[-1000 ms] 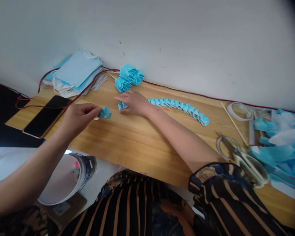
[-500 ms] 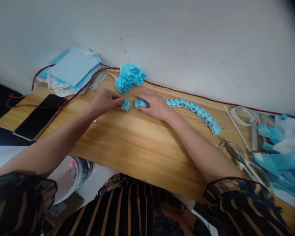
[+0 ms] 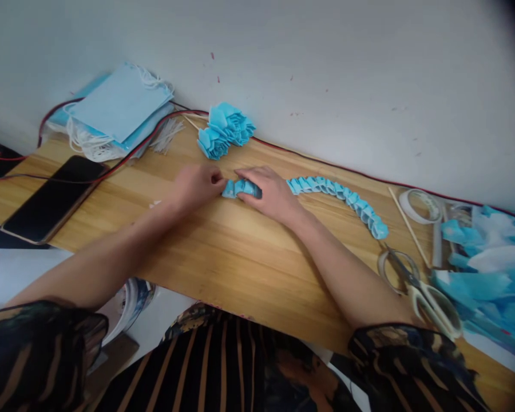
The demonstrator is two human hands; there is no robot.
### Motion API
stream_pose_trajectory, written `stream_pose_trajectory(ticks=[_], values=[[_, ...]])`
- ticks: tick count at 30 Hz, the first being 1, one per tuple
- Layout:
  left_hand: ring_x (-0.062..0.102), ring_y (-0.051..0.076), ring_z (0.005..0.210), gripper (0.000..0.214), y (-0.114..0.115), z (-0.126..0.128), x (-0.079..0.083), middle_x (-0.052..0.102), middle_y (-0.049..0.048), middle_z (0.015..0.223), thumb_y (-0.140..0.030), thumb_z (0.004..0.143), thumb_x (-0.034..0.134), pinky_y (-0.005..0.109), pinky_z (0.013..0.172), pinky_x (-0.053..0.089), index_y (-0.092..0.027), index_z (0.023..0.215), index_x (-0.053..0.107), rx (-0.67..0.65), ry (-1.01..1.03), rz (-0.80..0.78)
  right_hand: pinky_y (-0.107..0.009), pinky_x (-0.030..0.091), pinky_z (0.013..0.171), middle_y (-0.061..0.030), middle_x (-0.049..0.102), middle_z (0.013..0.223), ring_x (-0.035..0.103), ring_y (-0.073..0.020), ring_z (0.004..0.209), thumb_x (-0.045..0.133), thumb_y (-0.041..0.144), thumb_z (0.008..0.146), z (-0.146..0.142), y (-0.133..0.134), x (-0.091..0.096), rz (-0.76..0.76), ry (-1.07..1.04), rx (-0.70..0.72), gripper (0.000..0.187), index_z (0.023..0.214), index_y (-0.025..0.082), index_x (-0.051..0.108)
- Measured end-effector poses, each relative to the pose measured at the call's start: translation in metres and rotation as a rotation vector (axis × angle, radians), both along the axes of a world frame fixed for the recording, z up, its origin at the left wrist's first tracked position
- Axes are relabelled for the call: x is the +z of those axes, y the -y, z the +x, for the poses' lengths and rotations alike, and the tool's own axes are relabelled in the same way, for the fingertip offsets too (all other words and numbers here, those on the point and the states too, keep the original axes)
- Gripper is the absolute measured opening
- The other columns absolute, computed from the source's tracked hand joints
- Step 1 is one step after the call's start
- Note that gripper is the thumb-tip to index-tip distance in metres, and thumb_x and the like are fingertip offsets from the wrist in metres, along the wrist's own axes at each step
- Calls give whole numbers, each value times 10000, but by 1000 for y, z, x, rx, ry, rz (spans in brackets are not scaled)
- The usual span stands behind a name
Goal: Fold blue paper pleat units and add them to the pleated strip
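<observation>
A long chain of folded light-blue petals (image 3: 335, 193) lies on the wooden table (image 3: 223, 252), curving toward the right. My right hand (image 3: 269, 191) rests over the chain's left end, fingers curled on it. My left hand (image 3: 197, 184) is pinched on a small folded blue piece (image 3: 230, 189) and presses it against that end. Behind the hands, a finished blue paper flower cluster (image 3: 225, 129) sits against the wall.
A black phone (image 3: 51, 197) lies at the left, with a stack of blue masks (image 3: 111, 111) and a red cable behind it. Scissors (image 3: 420, 289), a tape roll (image 3: 421, 205), a wooden stick and blue scraps (image 3: 489, 263) fill the right side. A bucket stands below the table edge.
My left hand carried the small blue piece rightward from near the phone to the chain's left end. My right hand kept holding that end. The view shifted slightly left.
</observation>
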State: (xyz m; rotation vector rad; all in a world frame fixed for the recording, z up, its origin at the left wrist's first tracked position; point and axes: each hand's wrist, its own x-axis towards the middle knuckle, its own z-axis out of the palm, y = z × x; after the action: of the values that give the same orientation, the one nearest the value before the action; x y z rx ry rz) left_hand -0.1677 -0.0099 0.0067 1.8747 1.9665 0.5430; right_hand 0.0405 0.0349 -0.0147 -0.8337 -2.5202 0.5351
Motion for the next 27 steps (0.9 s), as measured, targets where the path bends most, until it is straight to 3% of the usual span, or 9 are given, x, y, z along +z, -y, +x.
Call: stream_pose_trajectory(ticks=[4, 12, 27], values=[[485, 98, 639, 304, 1, -1, -4, 608, -32, 674, -379, 901, 576, 274, 595, 274, -164, 736, 712, -44, -42, -3, -473, 466, 1095, -125, 733, 1318, 647, -301, 1230, 640, 265, 914, 0, 1, 0, -8, -14, -28, 469, 1373, 173, 657], [523, 144, 671, 300, 4, 0, 0, 692, 53, 752, -352, 919, 556, 298, 616, 278, -141, 786, 724, -62, -75, -22, -482, 505, 1060, -107, 755, 1281, 677, -297, 1190, 663, 251, 891, -1, 4, -4, 18, -56, -39, 450, 1336, 187, 677], [523, 147, 666, 305, 4, 0, 0, 704, 51, 774, -346, 924, 540, 298, 618, 281, -139, 829, 742, -64, -104, -46, -499, 506, 1065, -120, 746, 1299, 666, -304, 1214, 643, 237, 916, -5, 7, -4, 19, -1, -36, 443, 1356, 185, 672]])
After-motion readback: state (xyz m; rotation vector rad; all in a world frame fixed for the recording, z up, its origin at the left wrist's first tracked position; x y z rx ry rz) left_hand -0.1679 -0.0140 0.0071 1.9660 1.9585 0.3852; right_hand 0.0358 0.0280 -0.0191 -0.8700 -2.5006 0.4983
